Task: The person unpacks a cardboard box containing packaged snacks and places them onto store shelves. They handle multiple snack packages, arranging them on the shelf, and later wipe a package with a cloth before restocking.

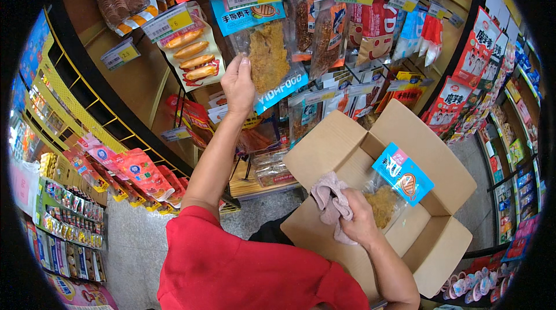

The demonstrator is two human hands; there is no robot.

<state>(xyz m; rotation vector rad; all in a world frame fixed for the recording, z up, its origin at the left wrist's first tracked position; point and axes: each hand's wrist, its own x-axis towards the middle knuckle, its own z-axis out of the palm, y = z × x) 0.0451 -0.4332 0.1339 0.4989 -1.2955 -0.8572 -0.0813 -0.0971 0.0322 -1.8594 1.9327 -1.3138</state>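
My left hand (239, 86) is at the left edge of a clear-and-blue bag of dried meat (271, 56), thumb on its front; the bag hangs on the rack below a price tag. A crumpled pink cloth (332, 201) is bunched in my right hand (358, 219), over an open cardboard box (428, 149). Inside the box lies a similar blue-topped bag of dried meat (404, 173), close beside my right hand.
Sausage snack packs (195, 49) hang left of the bag, and spiced snack pouches (328, 34) to its right. Red snack bags (471, 56) line the right side. A yellow wire rack (104, 123) with red pouches (141, 173) stands at left, above grey floor (130, 240).
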